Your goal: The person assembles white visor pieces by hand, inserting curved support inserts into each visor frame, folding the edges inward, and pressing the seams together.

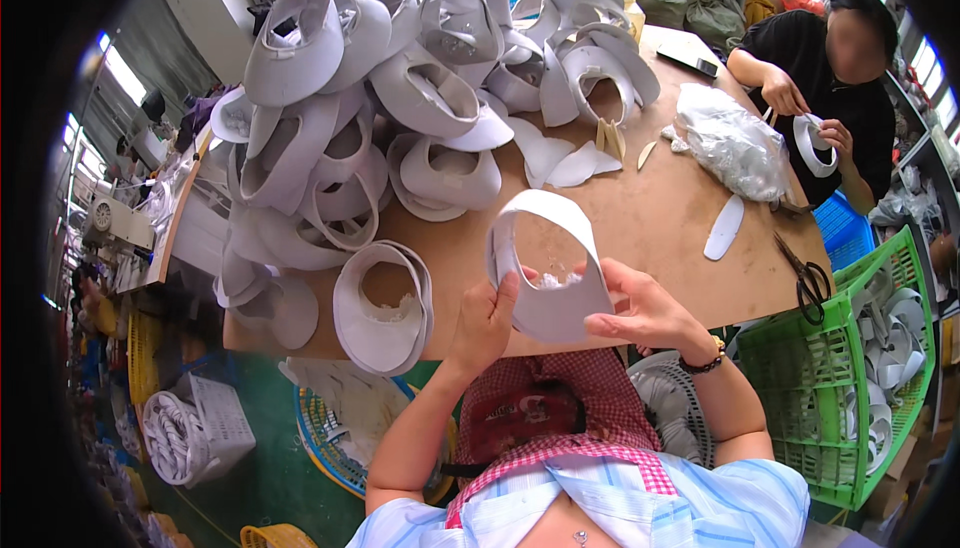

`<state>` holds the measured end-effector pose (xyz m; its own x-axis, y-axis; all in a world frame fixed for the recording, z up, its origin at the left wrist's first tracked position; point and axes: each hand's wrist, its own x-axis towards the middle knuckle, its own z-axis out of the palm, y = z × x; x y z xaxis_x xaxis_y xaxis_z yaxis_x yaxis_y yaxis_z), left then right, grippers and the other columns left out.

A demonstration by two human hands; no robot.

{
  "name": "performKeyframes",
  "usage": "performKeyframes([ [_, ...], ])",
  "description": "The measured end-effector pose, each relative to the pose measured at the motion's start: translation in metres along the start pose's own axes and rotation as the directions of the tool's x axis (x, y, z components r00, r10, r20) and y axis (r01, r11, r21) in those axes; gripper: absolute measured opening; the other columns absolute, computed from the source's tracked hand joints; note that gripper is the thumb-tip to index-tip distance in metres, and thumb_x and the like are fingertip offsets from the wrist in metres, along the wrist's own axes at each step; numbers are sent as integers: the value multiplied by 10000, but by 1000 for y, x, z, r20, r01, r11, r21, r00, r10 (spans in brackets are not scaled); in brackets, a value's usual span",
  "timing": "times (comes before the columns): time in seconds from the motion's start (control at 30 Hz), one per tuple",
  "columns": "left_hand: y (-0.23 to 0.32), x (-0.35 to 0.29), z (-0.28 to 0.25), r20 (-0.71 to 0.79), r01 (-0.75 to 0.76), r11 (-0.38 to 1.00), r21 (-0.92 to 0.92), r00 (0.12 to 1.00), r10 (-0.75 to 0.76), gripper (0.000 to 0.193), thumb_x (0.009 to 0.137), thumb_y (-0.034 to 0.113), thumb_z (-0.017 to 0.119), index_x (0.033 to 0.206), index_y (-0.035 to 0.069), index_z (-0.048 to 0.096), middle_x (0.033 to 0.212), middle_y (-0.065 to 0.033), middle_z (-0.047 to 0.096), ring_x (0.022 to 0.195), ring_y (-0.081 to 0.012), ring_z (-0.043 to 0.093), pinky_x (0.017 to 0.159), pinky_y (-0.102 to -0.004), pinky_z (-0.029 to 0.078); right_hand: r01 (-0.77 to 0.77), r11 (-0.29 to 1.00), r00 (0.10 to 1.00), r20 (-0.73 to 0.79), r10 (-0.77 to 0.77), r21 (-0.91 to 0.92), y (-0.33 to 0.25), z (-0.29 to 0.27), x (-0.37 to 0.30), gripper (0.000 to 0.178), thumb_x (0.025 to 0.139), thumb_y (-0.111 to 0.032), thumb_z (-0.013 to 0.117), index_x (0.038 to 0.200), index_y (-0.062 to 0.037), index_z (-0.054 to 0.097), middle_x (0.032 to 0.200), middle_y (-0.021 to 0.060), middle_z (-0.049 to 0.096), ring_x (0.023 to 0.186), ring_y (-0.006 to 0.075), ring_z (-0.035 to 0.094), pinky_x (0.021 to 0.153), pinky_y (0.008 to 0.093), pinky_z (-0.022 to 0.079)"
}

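Observation:
In front of me, over the table's near edge, I hold a white sun visor point(548, 310) upright, its band arching at the top and its brim low. My left hand point(484, 320) grips the visor's left side, thumb on the near face. At the other side my right hand point(648, 310) has the brim's edge between thumb and fingers. White fluffy scraps show through the opening. Just left of my left hand, a few nested white visors point(375, 333) lie at the table edge. A large heap of similar visors point(430, 98) covers the far left.
Black scissors point(803, 278) lie at the right edge of the brown table point(450, 278). Beyond them are a plastic bag point(735, 143) and a white oval piece point(724, 228). A co-worker point(830, 78) handles a white ring-shaped piece. A green crate point(840, 348) stands right; baskets surround my lap.

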<state>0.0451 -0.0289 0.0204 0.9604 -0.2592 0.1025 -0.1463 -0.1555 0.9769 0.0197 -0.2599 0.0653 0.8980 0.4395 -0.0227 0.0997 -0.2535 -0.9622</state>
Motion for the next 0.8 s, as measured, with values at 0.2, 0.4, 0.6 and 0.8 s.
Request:
performKeyframes([
  [0.2,-14,10,-5,397,279,938,-205,900,-180,350,996,335,478,1029,21,628,832,-28,640,748,-113,605,674,-274,489,258,855,966,-94,-242,449,-2,-4,31,279,947,-246,591,1013,23,622,912,19,615,909,83,570,777,212,466],
  [0.4,37,3,-16,252,323,664,-674,946,-204,405,981,350,505,1146,-13,573,1008,-65,651,924,-145,619,828,-303,497,320,943,947,33,-318,-95,-28,9,15,165,922,-162,610,992,-13,595,757,83,607,701,156,603,662,285,482],
  [0.6,55,-14,17,91,130,543,-830,991,-98,275,907,123,634,1166,38,593,1057,-71,651,935,-145,624,857,-302,500,450,893,890,-94,-446,22,-26,30,19,187,863,-157,668,828,4,581,686,133,575,657,246,597,610,325,461],
  [0.8,54,-20,14,-173,-138,581,-802,985,-4,241,890,106,641,1115,20,622,1050,-60,661,962,-157,614,866,-326,473,485,825,775,-293,-559,-290,-21,55,16,113,835,-87,658,829,-7,579,738,158,581,666,327,572,592,366,447],
])
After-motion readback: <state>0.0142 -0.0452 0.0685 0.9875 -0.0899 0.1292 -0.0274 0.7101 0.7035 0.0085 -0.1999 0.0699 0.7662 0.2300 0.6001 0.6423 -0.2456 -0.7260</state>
